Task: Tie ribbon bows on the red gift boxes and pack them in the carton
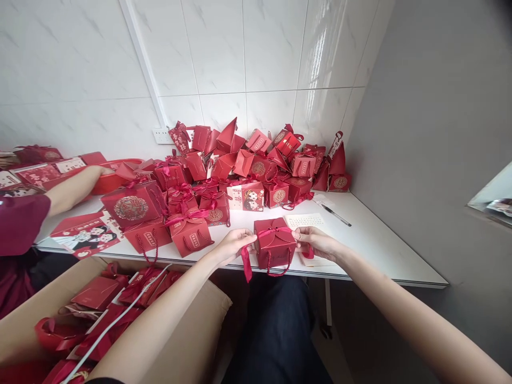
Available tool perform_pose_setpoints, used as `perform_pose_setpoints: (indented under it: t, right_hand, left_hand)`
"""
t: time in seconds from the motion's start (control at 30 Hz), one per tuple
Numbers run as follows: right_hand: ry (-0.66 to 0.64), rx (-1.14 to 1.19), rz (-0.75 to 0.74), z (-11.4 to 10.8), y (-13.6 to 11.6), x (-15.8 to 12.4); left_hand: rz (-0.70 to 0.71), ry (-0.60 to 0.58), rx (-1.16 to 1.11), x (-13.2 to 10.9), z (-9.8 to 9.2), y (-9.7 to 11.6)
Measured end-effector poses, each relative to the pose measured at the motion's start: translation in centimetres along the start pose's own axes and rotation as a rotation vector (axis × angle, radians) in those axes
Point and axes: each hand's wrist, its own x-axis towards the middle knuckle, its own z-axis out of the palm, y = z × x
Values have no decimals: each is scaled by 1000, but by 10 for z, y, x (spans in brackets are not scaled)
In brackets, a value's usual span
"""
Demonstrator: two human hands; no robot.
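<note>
A red gift box (276, 252) with a twisted cord handle stands at the table's front edge, between my two hands. Across its folded top runs a red ribbon (275, 230), crossed or knotted at the middle. My left hand (239, 245) pinches one side of the ribbon, and a loose tail hangs below the fingers. On the other side, my right hand (317, 243) is closed on the ribbon's other end, with a short tail under it. Behind the right hand lies an open notebook (306, 220) with handwriting, partly covered by the box and hand.
Many red gift boxes (258, 169) are heaped along the tiled wall. A pen (336, 215) lies right of the notebook. At left, a co-worker's arm (76, 189) reaches to a red basin (104, 184). Below stands a carton (200, 320) with more boxes. A grey partition (432, 160) bounds the right.
</note>
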Motion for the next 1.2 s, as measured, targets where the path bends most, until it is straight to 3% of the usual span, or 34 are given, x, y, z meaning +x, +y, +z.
perform_pose_setpoints:
  t: [0.6, 0.97, 1.1, 1.2]
  right_hand:
    - [20, 26, 30, -2, -2, -3]
    - [-126, -88, 132, 2, -26, -9]
    - [-76, -258, 54, 11, -29, -1]
    - [-141, -350, -40, 14, -28, 3]
  left_hand:
    - [-44, -144, -60, 14, -20, -14]
    - [-180, -128, 124, 12, -26, 23]
    - [-160, -154, 314, 13, -19, 34]
    - [-88, -201, 371, 14, -16, 31]
